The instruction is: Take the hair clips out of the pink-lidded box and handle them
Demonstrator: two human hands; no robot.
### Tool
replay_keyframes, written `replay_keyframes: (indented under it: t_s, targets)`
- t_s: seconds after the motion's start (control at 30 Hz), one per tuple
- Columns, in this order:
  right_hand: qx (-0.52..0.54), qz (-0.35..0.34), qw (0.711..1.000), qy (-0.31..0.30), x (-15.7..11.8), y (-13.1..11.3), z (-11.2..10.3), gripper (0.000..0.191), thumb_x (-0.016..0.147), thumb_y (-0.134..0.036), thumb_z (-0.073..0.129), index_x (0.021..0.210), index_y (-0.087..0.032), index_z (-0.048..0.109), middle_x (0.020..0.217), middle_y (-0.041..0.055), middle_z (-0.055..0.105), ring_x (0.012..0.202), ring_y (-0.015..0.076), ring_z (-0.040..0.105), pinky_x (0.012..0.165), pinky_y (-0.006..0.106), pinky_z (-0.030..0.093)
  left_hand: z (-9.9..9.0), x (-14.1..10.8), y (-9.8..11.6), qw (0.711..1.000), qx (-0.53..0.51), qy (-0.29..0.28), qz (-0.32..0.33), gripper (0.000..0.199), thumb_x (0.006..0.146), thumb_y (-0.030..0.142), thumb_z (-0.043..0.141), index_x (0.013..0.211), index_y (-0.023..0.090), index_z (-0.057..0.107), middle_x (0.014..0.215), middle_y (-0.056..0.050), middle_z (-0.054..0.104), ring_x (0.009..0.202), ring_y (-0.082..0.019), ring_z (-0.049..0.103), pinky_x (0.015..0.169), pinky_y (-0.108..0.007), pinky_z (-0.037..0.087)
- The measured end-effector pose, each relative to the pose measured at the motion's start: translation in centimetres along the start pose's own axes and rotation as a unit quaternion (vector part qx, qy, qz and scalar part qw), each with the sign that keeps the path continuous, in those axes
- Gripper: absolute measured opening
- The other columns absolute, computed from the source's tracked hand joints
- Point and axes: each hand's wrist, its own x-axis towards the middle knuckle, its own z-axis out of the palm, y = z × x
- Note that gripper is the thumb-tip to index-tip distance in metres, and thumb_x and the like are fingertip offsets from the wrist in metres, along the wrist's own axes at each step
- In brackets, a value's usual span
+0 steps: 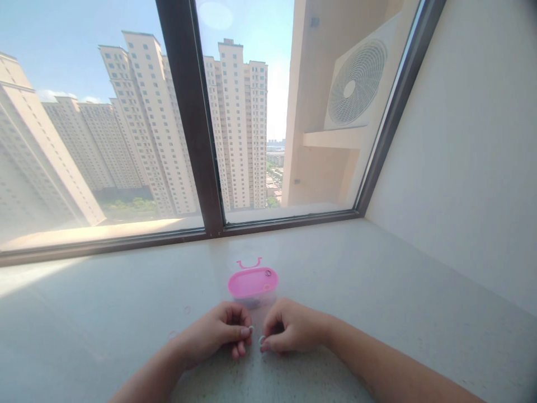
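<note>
Pale rings sit mostly hidden in 2 pinching hands.

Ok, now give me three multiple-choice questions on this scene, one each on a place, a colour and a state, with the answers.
1. Where is the plastic container relative to the window sill?
A. On top of it
B. Underneath it
C. Outside the glass

2. What colour is its lid?
A. White
B. Blue
C. Pink

3. The right hand is:
A. Lying flat and open
B. Pinching something small
C. Gripping the container

Answers: 1 A, it sits on the sill's surface. 2 C, the lid shows bright pink. 3 B, a small pale ring sits at its fingertips.
</note>
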Motion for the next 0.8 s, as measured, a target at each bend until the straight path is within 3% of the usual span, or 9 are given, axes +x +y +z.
replay_keyframes:
  t_s: [0.8]
  targets:
    - [-0.017, -0.001, 1.000, 0.002, -0.25, -0.10, -0.37, 0.018, 0.075, -0.027, 0.065, 0.068, -0.011, 0.067, 0.054, -0.0016, 0.056, 0.046, 0.0062, 0.048, 0.045, 0.016, 0.035, -0.13, 0.51, -0.31, 1.000, -0.010, -0.013, 0.013, 0.022, 0.073, 0.032, 0.069, 0.078, 0.014, 0.055, 0.060, 0.001, 0.062, 0.052, -0.009, 0.056, 0.052, -0.020, 0.042]
